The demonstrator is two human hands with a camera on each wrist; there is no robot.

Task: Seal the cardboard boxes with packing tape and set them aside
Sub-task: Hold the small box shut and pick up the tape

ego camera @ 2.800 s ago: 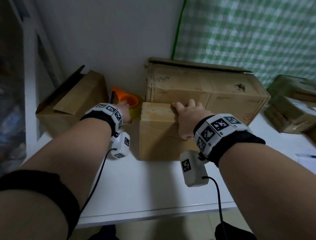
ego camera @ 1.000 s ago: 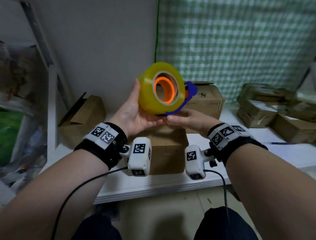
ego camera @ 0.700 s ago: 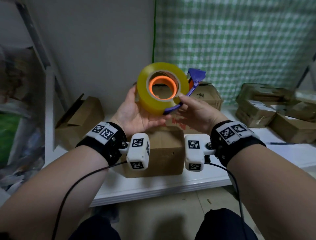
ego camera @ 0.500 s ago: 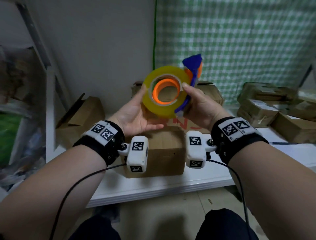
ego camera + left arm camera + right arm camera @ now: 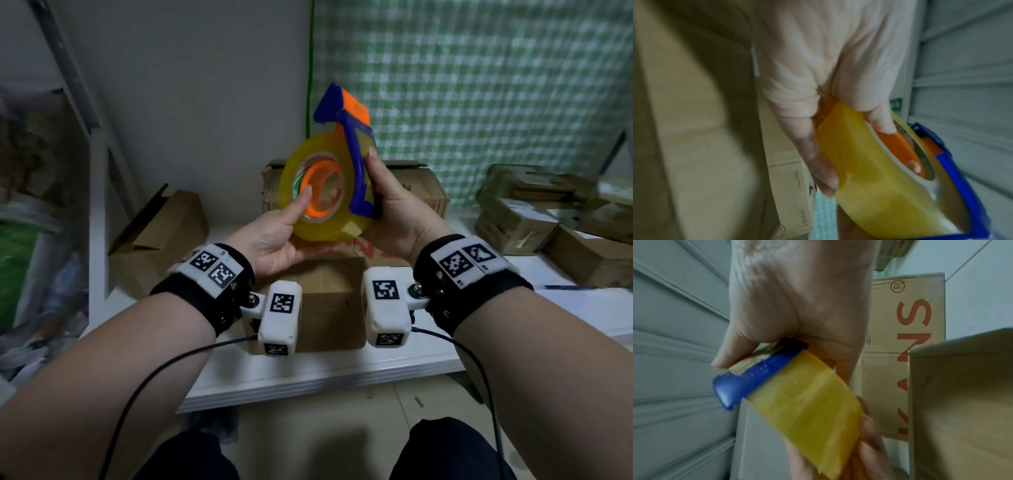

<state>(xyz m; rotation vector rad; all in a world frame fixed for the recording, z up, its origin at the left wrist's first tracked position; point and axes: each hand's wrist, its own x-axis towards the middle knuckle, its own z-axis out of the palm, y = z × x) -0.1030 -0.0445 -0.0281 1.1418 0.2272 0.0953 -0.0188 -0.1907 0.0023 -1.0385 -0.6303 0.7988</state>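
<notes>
A yellow tape roll (image 5: 329, 226) on a blue and orange dispenser (image 5: 356, 164) is held up above the table in both hands. My left hand (image 5: 284, 236) cups the roll from below, thumb laid across its orange core (image 5: 898, 146). My right hand (image 5: 394, 209) grips the blue frame (image 5: 756, 374), thumb along its edge. The dispenser's cutter end points up. Below the hands a small closed cardboard box (image 5: 329, 305) stands on the white table (image 5: 342, 370). The yellow tape roll (image 5: 812, 405) fills the right wrist view.
A large box (image 5: 421, 192) with red print stands behind the small one against the wall. An open box (image 5: 161, 233) lies at the left. Several stacked boxes (image 5: 548, 219) sit at the right. A metal shelf frame (image 5: 96, 171) rises on the left.
The left hand took the dispenser from beside the box and both hands raised it. Over the last second it has turned so the blue cutter end points up.
</notes>
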